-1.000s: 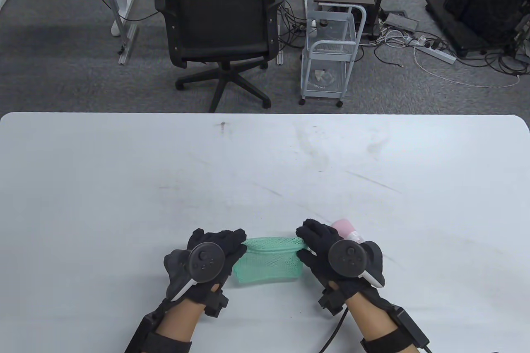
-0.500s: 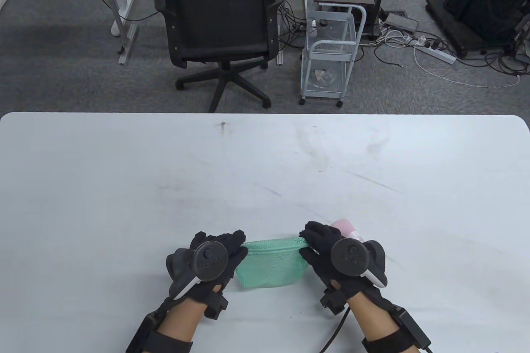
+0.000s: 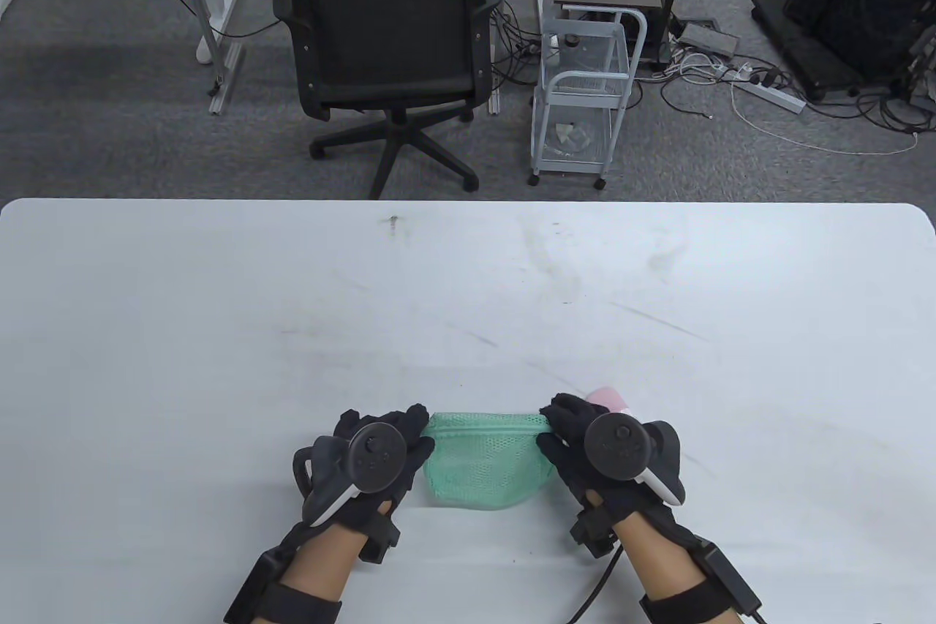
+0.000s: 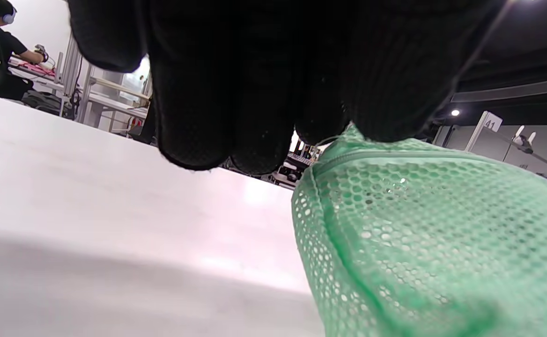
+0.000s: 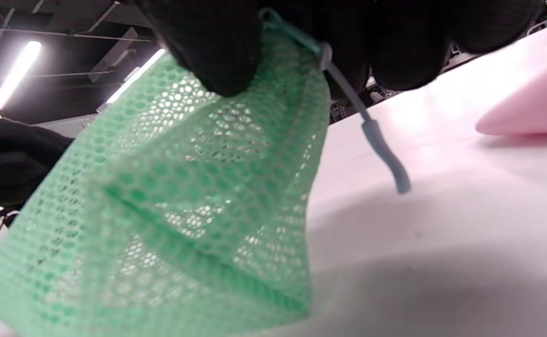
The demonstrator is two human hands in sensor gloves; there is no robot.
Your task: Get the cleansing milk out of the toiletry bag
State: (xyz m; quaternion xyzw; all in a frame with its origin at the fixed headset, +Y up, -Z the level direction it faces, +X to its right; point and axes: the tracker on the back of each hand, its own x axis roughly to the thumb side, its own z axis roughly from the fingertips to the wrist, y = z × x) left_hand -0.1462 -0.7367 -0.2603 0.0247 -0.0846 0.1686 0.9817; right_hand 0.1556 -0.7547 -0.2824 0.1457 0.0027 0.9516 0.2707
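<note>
Bag [image 3: 484, 459] of green mesh, pinched at its two top corners: left hand [image 3: 369, 459] on one end, right hand [image 3: 599, 452] on the other beside the zipper pull [image 5: 381, 145]. Stretched taut and lifted, likely to steady the zipper line. Pink cleansing milk bottle [image 3: 608, 399] already out, lying on the table [image 3: 468, 273] just beyond the right hand.
</note>
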